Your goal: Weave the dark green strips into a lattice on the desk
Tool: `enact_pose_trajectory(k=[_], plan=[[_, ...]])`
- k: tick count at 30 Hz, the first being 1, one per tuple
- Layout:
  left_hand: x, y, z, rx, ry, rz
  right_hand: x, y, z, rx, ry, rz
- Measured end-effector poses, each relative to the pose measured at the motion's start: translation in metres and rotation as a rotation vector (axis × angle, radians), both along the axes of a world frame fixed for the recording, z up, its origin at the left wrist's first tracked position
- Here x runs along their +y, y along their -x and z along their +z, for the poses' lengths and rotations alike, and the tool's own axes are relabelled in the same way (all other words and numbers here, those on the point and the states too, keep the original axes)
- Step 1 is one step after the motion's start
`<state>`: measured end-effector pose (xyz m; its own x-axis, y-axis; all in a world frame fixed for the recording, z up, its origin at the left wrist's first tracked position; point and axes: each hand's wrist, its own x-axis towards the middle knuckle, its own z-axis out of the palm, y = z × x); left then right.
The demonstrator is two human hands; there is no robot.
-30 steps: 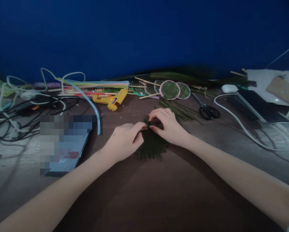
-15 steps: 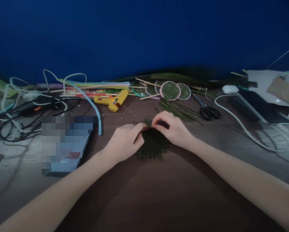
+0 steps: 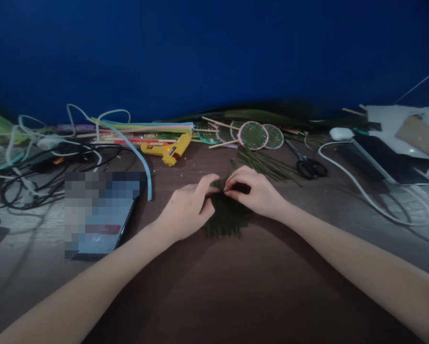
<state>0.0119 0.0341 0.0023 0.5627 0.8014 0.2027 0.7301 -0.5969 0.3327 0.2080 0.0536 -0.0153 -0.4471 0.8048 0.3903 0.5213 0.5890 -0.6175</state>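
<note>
A dark green woven mat of leaf strips (image 3: 227, 217) lies on the brown table between my hands, its near edge fringed with loose strip ends. My right hand (image 3: 255, 191) pinches a strip at the mat's far edge, thumb against forefinger. From the left side, my left hand (image 3: 187, 210) rests by the mat with thumb and forefinger apart and the fingers reaching over its far left part. Beyond my right hand sits a bundle of loose green leaf strips (image 3: 268, 165). The exact spot under my left fingertips is hidden.
A yellow glue gun (image 3: 167, 149) and round green fans with sticks (image 3: 253, 135) lie at the back. Black scissors (image 3: 309, 167) are on the right, near a white cable (image 3: 358, 188) and a dark phone (image 3: 386, 160). A tablet (image 3: 103, 220), partly pixelated, and tangled cables (image 3: 17, 191) occupy the left.
My left forefinger has lifted and spread away from the mat's far edge. My right hand stays at the same spot, still pinching. The mat has barely moved.
</note>
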Motion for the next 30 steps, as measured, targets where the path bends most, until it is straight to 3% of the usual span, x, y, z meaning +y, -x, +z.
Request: enact_pose_trajectory(k=[8, 18, 30], plan=[[-0.0003, -0.0001, -0.0015, 0.037, -0.046, -0.012, -0.0018, -0.0005, 0.0013, -0.009, -0.114, 0.074], [0.0004, -0.0011, -0.0024, 0.092, -0.087, -0.005, 0.0005, 0.0029, -0.0017, 0.013, 0.058, -0.065], [-0.0025, -0.0009, 0.0003, 0.086, -0.089, -0.038, 0.0000, 0.0023, -0.0040, 0.022, 0.107, -0.075]])
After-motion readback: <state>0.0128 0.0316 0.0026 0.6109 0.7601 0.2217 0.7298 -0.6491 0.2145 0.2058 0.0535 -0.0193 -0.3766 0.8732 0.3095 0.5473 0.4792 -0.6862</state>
